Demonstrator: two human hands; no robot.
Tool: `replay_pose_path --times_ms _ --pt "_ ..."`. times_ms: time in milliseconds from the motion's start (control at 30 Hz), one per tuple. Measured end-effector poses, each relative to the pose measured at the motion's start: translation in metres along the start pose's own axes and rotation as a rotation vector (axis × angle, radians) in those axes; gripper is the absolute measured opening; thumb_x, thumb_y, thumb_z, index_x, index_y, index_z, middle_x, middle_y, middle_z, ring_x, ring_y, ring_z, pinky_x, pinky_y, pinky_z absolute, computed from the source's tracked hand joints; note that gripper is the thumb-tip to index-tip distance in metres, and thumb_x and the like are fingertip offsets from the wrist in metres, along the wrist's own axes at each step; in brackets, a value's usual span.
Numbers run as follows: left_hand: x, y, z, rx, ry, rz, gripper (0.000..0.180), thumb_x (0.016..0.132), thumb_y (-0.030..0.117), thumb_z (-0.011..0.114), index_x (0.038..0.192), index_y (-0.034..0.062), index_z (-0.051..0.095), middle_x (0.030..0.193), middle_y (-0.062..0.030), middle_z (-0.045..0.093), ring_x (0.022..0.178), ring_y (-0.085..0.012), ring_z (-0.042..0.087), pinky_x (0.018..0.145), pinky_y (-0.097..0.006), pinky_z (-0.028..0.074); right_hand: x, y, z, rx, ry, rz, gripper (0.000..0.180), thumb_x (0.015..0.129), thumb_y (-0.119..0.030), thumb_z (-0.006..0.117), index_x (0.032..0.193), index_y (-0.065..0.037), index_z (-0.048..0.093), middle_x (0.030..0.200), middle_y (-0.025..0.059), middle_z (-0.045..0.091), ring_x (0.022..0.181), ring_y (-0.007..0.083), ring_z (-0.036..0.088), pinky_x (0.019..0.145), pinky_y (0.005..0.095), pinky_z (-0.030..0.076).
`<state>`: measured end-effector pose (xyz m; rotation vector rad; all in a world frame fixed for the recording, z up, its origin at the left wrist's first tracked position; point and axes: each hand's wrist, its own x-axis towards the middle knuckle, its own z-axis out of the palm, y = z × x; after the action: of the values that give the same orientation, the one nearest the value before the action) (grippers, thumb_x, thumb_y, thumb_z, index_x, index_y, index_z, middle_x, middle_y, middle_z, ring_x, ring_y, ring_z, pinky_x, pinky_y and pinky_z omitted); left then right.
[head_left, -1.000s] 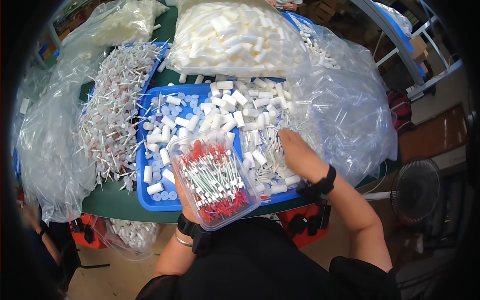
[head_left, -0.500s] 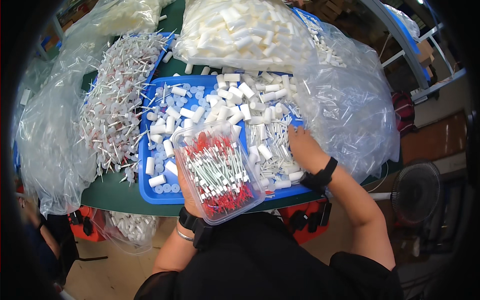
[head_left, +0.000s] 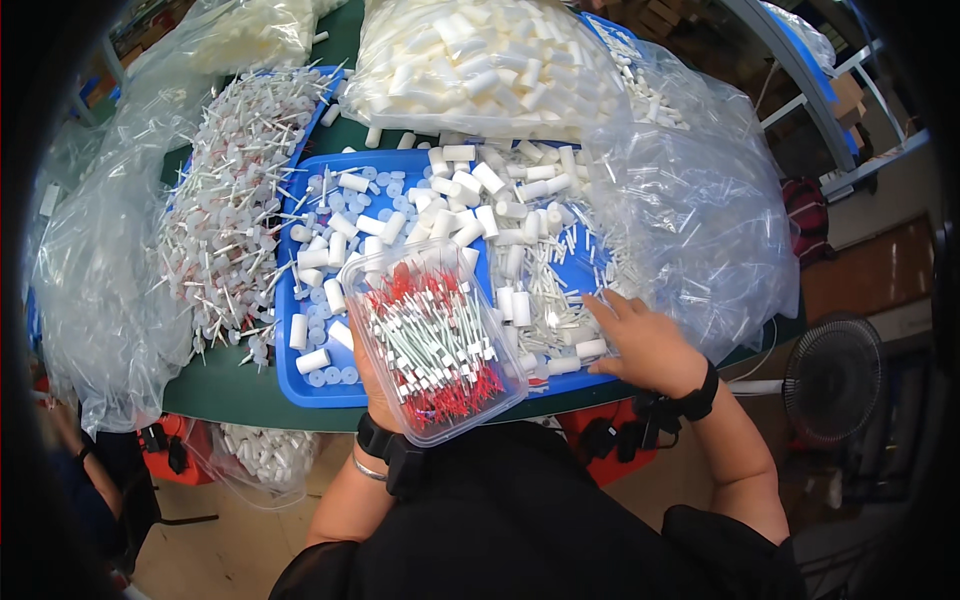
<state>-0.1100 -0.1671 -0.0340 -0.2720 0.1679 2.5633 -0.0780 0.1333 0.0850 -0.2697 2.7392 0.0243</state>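
My left hand (head_left: 376,385) grips a clear plastic box (head_left: 465,428) by its left side, tilted over the front of a blue tray (head_left: 576,277). Inside the box lie many slender pale pieces with small white blocks and red wire ends (head_left: 432,345). Over the tray's right part, my right hand (head_left: 655,348) is spread with its fingers apart, and I see nothing held in it. Close to its fingertips are thin white tubes (head_left: 555,305) and thicker white cylinders (head_left: 591,348). Pale translucent discs (head_left: 318,377) lie at the tray's left.
Left of the tray rises a heap of white stems with discs (head_left: 235,190). Behind stands a big clear bag of white cylinders (head_left: 490,65). Crumpled plastic bags (head_left: 700,220) drape over the right side. A fan (head_left: 832,382) stands at the right, and another person's arm (head_left: 95,470) shows at far left.
My right hand has drawn back toward me and to the right, its fingers spreading. More blue tray shows among the thin tubes. The left hand and box stay nearly still.
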Motion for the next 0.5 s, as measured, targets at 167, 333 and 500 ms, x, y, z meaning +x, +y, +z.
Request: replay_pose_path --times_ms 167,333,500 --pt "0.001 -0.001 0.001 0.003 0.002 0.000 0.072 0.100 0.069 0.040 0.154 0.0205 0.041 0.149 -0.0103 0.052 0.129 -0.0323 0.057 0.105 -0.058 0.048 0.003 -0.004 0.022 0.153 0.133 -0.020 0.088 0.076 -0.020 0.085 0.150 -0.004 0.040 0.138 0.0226 0.049 0.120 0.0416 0.055 0.094 0.0469 0.054" --pt "0.002 0.000 0.001 0.010 0.005 0.005 0.072 0.100 0.069 0.040 0.154 0.0208 0.041 0.149 -0.0101 0.052 0.130 -0.0323 0.057 0.105 -0.058 0.048 0.026 -0.022 0.034 0.406 0.242 -0.124 0.077 0.080 -0.009 0.076 0.148 -0.003 0.041 0.130 0.0221 0.048 0.116 0.0434 0.056 0.094 0.0466 0.052" --pt "0.002 0.000 0.000 0.005 0.006 0.005 0.072 0.100 0.069 0.040 0.154 0.0212 0.041 0.149 -0.0100 0.052 0.130 -0.0324 0.057 0.105 -0.059 0.048 0.082 -0.033 0.024 0.550 0.390 -0.157 0.063 0.085 -0.010 0.070 0.142 0.000 0.047 0.126 0.0238 0.051 0.112 0.0429 0.058 0.094 0.0451 0.051"
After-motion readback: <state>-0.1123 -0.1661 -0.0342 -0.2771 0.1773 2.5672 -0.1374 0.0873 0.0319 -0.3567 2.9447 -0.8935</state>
